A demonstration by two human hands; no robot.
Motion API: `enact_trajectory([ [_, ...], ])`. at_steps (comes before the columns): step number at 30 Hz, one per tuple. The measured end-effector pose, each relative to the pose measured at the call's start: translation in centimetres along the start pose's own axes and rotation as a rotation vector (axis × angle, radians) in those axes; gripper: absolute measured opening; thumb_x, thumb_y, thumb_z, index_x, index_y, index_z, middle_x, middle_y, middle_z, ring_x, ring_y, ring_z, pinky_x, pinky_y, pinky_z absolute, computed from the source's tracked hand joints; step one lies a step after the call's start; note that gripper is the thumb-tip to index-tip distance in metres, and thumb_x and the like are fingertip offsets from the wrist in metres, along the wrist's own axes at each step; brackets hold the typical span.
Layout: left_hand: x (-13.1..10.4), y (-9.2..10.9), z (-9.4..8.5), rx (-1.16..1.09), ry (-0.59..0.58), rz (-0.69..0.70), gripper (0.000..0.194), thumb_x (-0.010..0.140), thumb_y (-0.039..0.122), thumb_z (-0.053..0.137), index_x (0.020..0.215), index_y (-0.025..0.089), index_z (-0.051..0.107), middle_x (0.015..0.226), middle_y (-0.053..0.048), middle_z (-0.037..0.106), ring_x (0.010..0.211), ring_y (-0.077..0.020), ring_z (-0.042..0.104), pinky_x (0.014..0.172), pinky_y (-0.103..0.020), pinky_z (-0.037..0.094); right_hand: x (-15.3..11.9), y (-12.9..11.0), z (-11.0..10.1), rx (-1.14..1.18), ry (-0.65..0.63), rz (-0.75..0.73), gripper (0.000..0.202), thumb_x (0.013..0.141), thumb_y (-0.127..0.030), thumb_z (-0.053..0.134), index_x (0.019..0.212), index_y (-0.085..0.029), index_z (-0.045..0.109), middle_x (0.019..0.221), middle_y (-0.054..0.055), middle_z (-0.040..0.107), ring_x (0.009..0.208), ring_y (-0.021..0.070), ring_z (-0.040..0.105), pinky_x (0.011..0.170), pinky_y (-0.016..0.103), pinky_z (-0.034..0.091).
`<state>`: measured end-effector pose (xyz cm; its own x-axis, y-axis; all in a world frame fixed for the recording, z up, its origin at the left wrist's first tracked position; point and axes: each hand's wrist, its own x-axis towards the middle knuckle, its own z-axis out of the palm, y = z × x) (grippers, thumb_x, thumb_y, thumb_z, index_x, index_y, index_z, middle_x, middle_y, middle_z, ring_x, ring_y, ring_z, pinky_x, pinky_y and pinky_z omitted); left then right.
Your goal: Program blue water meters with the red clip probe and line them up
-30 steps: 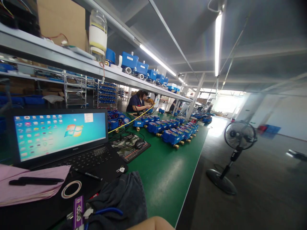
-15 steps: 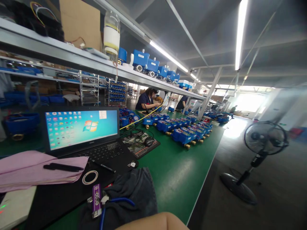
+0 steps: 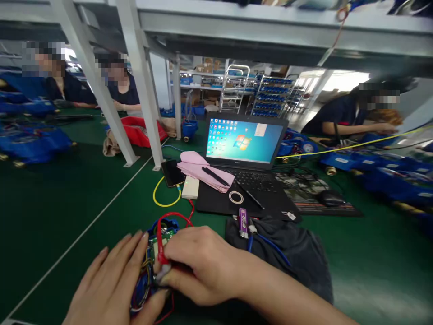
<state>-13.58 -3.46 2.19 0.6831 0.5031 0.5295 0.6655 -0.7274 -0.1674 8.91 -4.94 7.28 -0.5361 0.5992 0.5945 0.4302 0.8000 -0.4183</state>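
My right hand [image 3: 203,266] pinched narrow on red cable [image 3: 161,253] at circuit board; left hand [image 3: 113,284] spread flat, touching blue housing [image 3: 140,289]

On the flat green tabletop [image 3: 67,194], folded pink sheets [image 3: 203,170] overlap the open black laptop [image 3: 243,142] at its nine o'clock; a crumpled dark-grey cloth [image 3: 299,257] lies at five, a rounded black mouse [image 3: 330,197] between three and four.
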Motion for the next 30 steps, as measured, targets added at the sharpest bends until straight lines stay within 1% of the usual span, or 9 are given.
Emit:
enact_trajectory([
  [4, 0.7, 0.6, -0.3, -0.013, -0.006, -0.002, 0.074, 0.085, 0.059, 0.037, 0.143, 0.014, 0.026, 0.134, -0.013, 0.051, 0.119, -0.0327, 0.049, 0.103, -0.047, 0.029, -0.1, -0.5, -0.4, 0.001, -0.032, 0.027, 0.020, 0.093, -0.026, 0.038, 0.076, -0.019, 0.046, 0.068, 0.000, 0.053, 0.065, 0.0137, 0.048, 0.063, 0.023, 0.039],
  [8, 1.3, 1.2, -1.2, -0.016, -0.024, 0.004, 0.072, 0.086, 0.059, 0.039, 0.137, 0.009, 0.034, 0.131, -0.016, 0.052, 0.119, -0.0323, 0.048, 0.104, -0.044, 0.027, -0.1, -0.6, -0.4, 0.013, -0.045, 0.052, 0.019, 0.094, -0.025, 0.040, 0.078, -0.018, 0.049, 0.070, 0.001, 0.054, 0.066, 0.0142, 0.048, 0.063, 0.024, 0.039],
  [12, 2.2, 2.5, -2.5, -0.024, -0.064, -0.081, 0.065, 0.090, 0.054, 0.036, 0.132, 0.005, 0.040, 0.130, -0.018, 0.052, 0.120, -0.0318, 0.046, 0.103, -0.046, 0.029, -0.3, -0.7, -0.5, 0.073, -0.039, 0.060, 0.016, 0.092, -0.022, 0.043, 0.078, -0.018, 0.049, 0.071, 0.002, 0.054, 0.066, 0.0149, 0.048, 0.063, 0.025, 0.039],
  [16, 2.7, 3.4, -3.2, -0.062, -0.124, -0.158, 0.063, 0.091, 0.053, 0.036, 0.133, 0.007, 0.039, 0.133, -0.016, 0.050, 0.124, -0.0296, 0.044, 0.104, -0.048, 0.030, -0.4, -0.7, -0.7, 0.107, -0.039, 0.082, 0.014, 0.090, -0.019, 0.046, 0.076, -0.018, 0.046, 0.070, 0.001, 0.050, 0.065, 0.0145, 0.045, 0.062, 0.025, 0.036],
  [22, 2.6, 3.6, -3.5, -0.084, -0.142, -0.204, 0.063, 0.091, 0.054, 0.037, 0.135, 0.008, 0.037, 0.135, -0.016, 0.049, 0.126, -0.0291, 0.043, 0.105, -0.050, 0.032, -0.4, -0.9, -0.8, 0.120, -0.034, 0.089, 0.017, 0.089, -0.016, 0.047, 0.073, -0.019, 0.042, 0.067, -0.001, 0.046, 0.061, 0.0137, 0.040, 0.057, 0.025, 0.031],
  [30, 2.9, 3.6, -3.7, -0.103, -0.144, -0.199, 0.061, 0.091, 0.052, 0.037, 0.133, 0.007, 0.039, 0.134, -0.017, 0.050, 0.125, -0.0303, 0.045, 0.103, -0.054, 0.036, -0.6, -1.0, -0.6, 0.094, -0.029, 0.092, 0.018, 0.089, -0.019, 0.046, 0.072, -0.019, 0.043, 0.067, 0.000, 0.049, 0.061, 0.0136, 0.042, 0.057, 0.025, 0.031],
])
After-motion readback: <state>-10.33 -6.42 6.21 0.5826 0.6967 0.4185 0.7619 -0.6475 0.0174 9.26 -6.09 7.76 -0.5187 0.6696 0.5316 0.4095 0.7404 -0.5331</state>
